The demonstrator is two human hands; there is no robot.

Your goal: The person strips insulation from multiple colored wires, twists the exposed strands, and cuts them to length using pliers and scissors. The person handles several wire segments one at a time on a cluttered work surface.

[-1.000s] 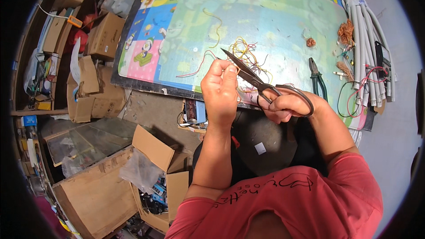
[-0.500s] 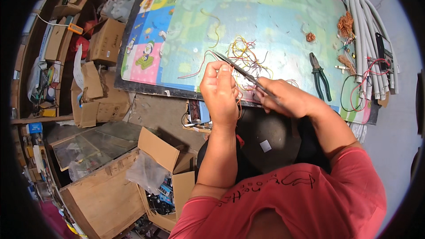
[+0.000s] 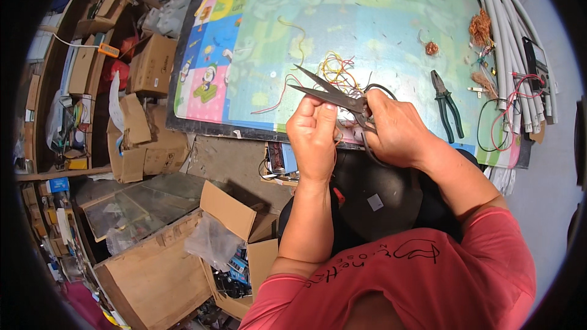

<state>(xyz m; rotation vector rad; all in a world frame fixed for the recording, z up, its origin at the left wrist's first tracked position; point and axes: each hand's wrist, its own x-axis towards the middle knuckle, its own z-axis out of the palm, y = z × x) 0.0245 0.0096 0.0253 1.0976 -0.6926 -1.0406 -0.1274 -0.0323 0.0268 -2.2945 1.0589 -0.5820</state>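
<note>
My right hand [image 3: 396,129] is closed round the dark handles of a pair of scissors [image 3: 333,96]. The blades are spread apart and point left, over the fingertips of my left hand [image 3: 312,131]. That hand is closed in a pinch on a thin wire [image 3: 337,139], part of which hangs below the fingers; most of what it grips is hidden. A tangle of thin yellow, red and dark wires [image 3: 335,67] lies on the table just beyond both hands. One red wire [image 3: 282,93] curves along the tabletop left of the blades.
Dark-handled pliers [image 3: 448,107] lie right of my hands on the patterned table [image 3: 257,36]. Small copper wire bundles [image 3: 431,48], white tubes [image 3: 501,55] and a black meter [image 3: 534,58] with red and black leads are farther right. Cardboard boxes [image 3: 229,211] and shelves stand at left.
The scissors have turned from nearly edge-on to flat, and their blades have spread apart. My view has shifted a little; the left hand keeps its pinch.
</note>
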